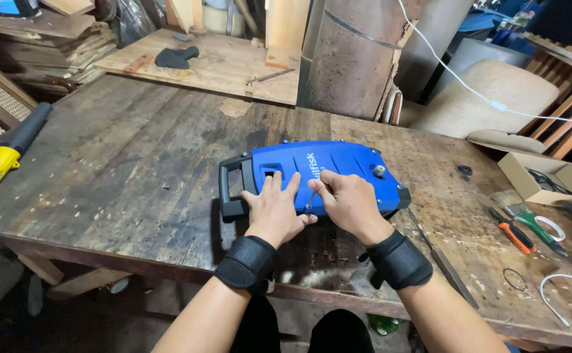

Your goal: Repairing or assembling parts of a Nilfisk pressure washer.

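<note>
**One blue housing held under two hands**

One worn wooden bench is seen, and near its front edge one blue plastic housing with one black handle is laid flat. The left hand is pressed flat on the housing, fingers spread. The right hand is closed around one thin tool, its tip set against the housing's lower edge. To the right, two pliers and one cardboard box are laid. One small screw is left apart on the bench.
</note>
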